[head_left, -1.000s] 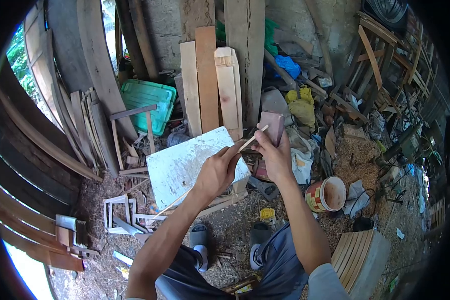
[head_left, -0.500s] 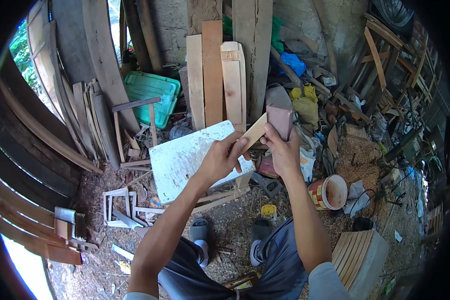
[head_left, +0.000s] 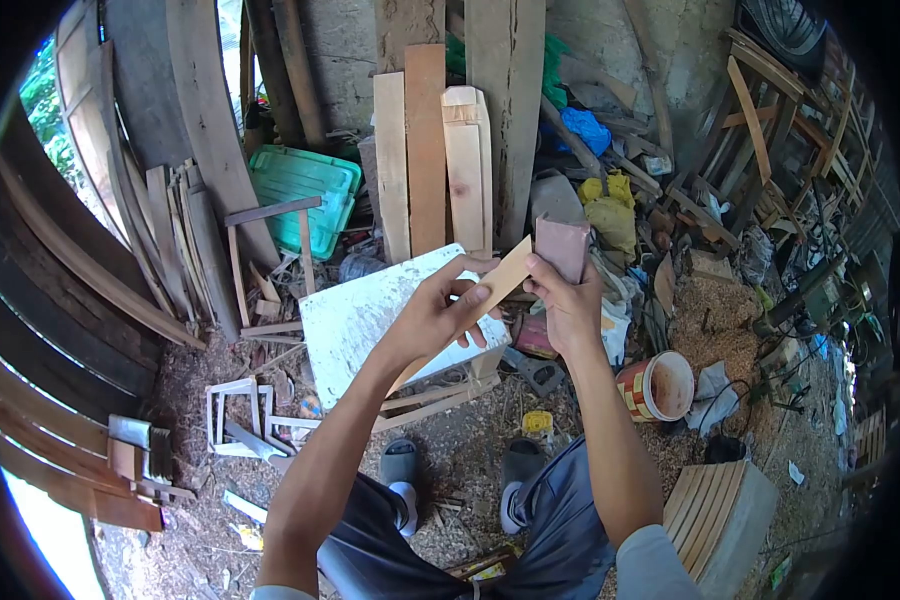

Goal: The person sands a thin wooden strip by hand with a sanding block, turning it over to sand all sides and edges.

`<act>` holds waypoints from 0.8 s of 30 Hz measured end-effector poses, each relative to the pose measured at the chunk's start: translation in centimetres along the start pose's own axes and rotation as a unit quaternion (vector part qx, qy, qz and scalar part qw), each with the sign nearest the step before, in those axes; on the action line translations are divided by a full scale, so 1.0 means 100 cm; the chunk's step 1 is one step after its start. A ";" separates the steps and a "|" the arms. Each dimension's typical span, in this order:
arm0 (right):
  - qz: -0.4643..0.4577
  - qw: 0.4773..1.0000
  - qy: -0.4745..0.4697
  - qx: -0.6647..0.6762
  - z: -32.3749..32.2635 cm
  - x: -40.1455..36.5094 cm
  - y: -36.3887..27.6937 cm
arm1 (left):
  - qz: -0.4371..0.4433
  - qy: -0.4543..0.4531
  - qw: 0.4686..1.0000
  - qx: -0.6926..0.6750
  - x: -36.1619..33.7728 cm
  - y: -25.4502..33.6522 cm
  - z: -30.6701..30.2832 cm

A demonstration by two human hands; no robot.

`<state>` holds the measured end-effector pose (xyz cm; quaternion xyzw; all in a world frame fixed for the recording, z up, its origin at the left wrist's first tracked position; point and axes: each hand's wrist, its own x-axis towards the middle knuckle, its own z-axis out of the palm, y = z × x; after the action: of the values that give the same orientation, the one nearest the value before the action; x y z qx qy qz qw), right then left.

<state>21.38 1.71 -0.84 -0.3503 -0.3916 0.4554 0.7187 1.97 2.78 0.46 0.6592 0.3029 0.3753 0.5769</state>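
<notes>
My left hand (head_left: 432, 313) holds a thin, light wooden strip (head_left: 502, 276) that slants up to the right, its flat face turned toward me. My right hand (head_left: 568, 300) grips a brownish sanding block (head_left: 562, 246), held upright just to the right of the strip's upper end. Both hands are raised over a white, paint-stained board (head_left: 355, 315) that lies below them. My feet in grey sandals (head_left: 400, 465) rest on the sawdust-covered ground.
Planks (head_left: 425, 150) lean on the wall behind, next to a green plastic lid (head_left: 300, 190). A red-and-white bucket (head_left: 655, 388) stands right of my arm, a slatted wooden stool (head_left: 715, 515) lower right. Small white frames (head_left: 240, 425) and curved boards (head_left: 60, 300) lie left.
The strip has turned from edge-on to flat face toward me. My left hand has shifted along it, and the block has come level with the strip's tip.
</notes>
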 end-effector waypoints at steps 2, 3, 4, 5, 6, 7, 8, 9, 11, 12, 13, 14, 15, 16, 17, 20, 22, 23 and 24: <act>0.019 1.000 0.013 -0.009 0.001 -0.001 0.001 | 0.005 -0.030 1.000 -0.002 0.003 -0.010 -0.004; 0.019 1.000 0.013 -0.009 0.001 -0.001 0.003 | 0.005 -0.030 1.000 -0.002 0.003 -0.007 -0.003; 0.021 0.999 0.024 -0.023 0.002 -0.001 0.005 | 0.001 -0.001 0.999 0.051 0.003 -0.003 0.000; 0.023 0.998 0.035 -0.037 0.003 -0.001 0.007 | -0.003 0.029 0.994 0.104 0.003 -0.001 0.003; 0.024 0.998 0.033 -0.037 0.006 -0.002 0.008 | -0.004 0.031 0.994 0.104 0.005 -0.002 0.005; 0.040 0.998 0.025 -0.043 0.011 -0.006 0.008 | -0.004 0.057 0.991 0.117 0.006 -0.003 0.008; 0.055 0.997 0.016 -0.048 0.017 -0.009 0.007 | -0.003 0.084 0.988 0.132 0.007 -0.005 0.010; 0.051 0.997 -0.009 -0.054 0.021 -0.013 0.005 | 0.040 0.109 0.990 0.080 0.010 -0.010 0.011; 0.060 0.997 -0.021 -0.036 0.019 -0.010 0.008 | 0.036 0.092 0.995 0.031 0.013 -0.016 0.005; 0.068 0.997 -0.029 -0.017 0.019 -0.009 0.008 | 0.033 0.070 0.997 -0.018 0.013 -0.015 0.003; 0.066 0.997 -0.029 -0.018 0.019 -0.009 0.006 | 0.034 0.070 0.997 -0.018 0.013 -0.014 0.002; 0.074 0.997 -0.026 -0.010 0.020 -0.010 0.002 | 0.036 0.060 0.997 -0.040 0.012 -0.013 0.001; 0.082 0.996 -0.023 -0.002 0.021 -0.010 0.000 | 0.038 0.052 0.996 -0.061 0.011 -0.011 -0.001; 0.082 0.996 -0.023 -0.002 0.020 -0.009 -0.001 | 0.038 0.052 0.996 -0.061 0.010 -0.010 -0.003; 0.087 0.996 -0.025 -0.003 0.018 -0.008 -0.001 | 0.031 0.031 0.997 -0.071 0.009 -0.008 -0.005; 0.098 0.994 -0.041 0.016 0.014 -0.007 -0.001 | -0.003 -0.001 0.996 -0.084 0.008 -0.005 -0.011; 0.104 0.992 -0.056 0.037 0.013 -0.007 0.001 | -0.029 -0.012 0.996 -0.086 0.007 -0.005 -0.018; 0.105 0.993 -0.059 0.015 0.013 -0.007 0.002 | -0.048 -0.039 0.992 -0.111 0.008 -0.009 -0.024; 0.106 0.992 -0.062 -0.008 0.012 -0.007 0.002 | -0.067 -0.067 0.986 -0.136 0.010 -0.011 -0.029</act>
<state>20.07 1.29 -0.63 -0.3663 -0.3997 0.5465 0.6382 0.04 5.31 -0.30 0.5763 0.2528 0.3285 0.7043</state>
